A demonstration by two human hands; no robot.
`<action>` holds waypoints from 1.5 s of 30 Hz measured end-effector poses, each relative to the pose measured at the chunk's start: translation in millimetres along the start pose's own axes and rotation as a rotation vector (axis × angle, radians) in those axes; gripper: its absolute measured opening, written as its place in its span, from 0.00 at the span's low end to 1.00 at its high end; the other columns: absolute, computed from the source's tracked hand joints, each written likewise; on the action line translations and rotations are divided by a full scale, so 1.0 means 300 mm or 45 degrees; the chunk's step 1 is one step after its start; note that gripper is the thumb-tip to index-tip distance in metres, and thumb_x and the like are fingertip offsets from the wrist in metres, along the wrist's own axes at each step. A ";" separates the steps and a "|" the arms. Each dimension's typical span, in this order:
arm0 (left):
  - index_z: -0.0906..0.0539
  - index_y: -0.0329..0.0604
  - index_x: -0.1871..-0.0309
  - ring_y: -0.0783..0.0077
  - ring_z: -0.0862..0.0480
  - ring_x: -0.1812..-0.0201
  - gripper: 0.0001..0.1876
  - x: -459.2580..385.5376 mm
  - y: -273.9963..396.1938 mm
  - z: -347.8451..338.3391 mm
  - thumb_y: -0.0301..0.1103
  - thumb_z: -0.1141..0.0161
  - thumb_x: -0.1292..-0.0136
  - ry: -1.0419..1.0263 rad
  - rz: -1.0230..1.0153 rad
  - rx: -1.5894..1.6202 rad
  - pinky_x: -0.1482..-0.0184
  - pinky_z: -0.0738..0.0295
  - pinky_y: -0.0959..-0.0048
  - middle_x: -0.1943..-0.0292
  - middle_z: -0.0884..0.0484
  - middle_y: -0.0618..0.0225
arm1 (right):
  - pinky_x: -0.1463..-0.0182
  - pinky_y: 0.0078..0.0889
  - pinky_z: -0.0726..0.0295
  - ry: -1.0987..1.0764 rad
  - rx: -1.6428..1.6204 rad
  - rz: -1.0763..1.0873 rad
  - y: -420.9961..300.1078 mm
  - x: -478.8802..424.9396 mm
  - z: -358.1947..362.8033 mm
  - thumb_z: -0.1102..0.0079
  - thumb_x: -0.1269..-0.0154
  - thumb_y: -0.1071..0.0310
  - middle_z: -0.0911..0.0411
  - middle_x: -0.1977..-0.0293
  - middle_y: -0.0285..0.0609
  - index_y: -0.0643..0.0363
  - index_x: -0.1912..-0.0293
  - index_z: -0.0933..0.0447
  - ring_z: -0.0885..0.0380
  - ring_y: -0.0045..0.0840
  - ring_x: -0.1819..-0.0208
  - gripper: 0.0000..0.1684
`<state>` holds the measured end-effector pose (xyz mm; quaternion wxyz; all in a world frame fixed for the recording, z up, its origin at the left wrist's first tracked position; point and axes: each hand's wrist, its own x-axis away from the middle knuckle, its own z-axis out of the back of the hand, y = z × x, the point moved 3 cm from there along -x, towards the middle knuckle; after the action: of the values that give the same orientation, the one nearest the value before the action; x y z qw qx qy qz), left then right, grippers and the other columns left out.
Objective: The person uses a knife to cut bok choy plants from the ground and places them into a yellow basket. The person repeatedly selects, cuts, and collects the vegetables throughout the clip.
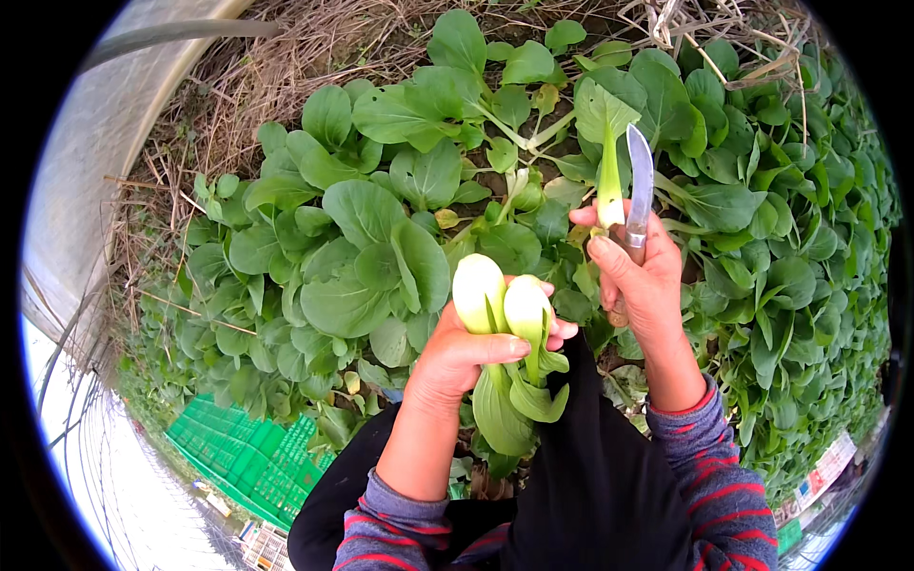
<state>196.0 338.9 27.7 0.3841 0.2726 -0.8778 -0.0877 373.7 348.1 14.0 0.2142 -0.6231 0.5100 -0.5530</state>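
Note:
My left hand (464, 350) is closed around two small bok choy heads (480, 292), their pale bases pointing up and away from me, their green leaves hanging toward my lap. To the right, my right hand (635, 264) grips a knife (640, 178) by its brown wooden handle, the curved blade pointing away from me. Between the thumb and fingers of that same hand is a single detached bok choy leaf (609, 171), upright beside the blade, its cut stalk end down. Leafy bok choy plants (378, 264) grow in the soil beyond both hands.
Dry straw (243, 100) covers the ground at the upper left, beside a plastic sheet wall (93, 157). Green plastic crates (250, 457) stand at the lower left, with a pale crate (265, 548) near them. Dense bok choy (778, 285) fills the right side.

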 end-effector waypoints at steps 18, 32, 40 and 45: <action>0.25 0.31 0.57 0.70 0.19 0.66 0.20 -0.036 0.089 0.305 0.25 0.41 0.57 0.858 -0.112 -1.141 0.67 0.23 0.72 0.64 0.20 0.59 | 0.57 0.47 0.28 -0.552 1.179 -0.214 0.269 -0.111 0.024 0.50 0.34 0.56 0.23 0.68 0.55 0.60 0.58 0.32 0.24 0.50 0.61 0.17; 0.28 0.33 0.48 0.64 0.22 0.55 0.28 -0.042 0.050 0.324 0.28 0.39 0.57 0.733 0.081 -1.301 0.50 0.27 0.69 0.58 0.21 0.58 | 0.53 0.50 0.28 -0.655 1.575 -0.296 0.306 -0.160 -0.032 0.55 0.33 0.58 0.23 0.65 0.59 0.65 0.59 0.32 0.25 0.52 0.58 0.17; 0.25 0.32 0.51 0.70 0.19 0.69 0.22 -0.011 0.006 0.362 0.22 0.41 0.54 0.743 -0.137 -0.843 0.70 0.22 0.73 0.62 0.18 0.60 | 0.51 0.48 0.27 -0.801 1.539 -0.360 0.340 -0.215 -0.028 0.54 0.34 0.59 0.23 0.63 0.60 0.66 0.55 0.30 0.24 0.50 0.56 0.18; 0.26 0.30 0.47 0.67 0.18 0.66 0.25 0.027 -0.023 0.393 0.22 0.42 0.54 0.700 -0.073 -0.659 0.64 0.22 0.71 0.56 0.18 0.54 | 0.53 0.49 0.28 -0.900 1.651 -0.270 0.388 -0.243 -0.082 0.54 0.35 0.59 0.23 0.65 0.60 0.66 0.60 0.30 0.25 0.52 0.58 0.17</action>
<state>109.4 322.2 -51.0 0.6590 0.2042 -0.6827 -0.2407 314.6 373.8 -109.7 0.6355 -0.5582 -0.0809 -0.5272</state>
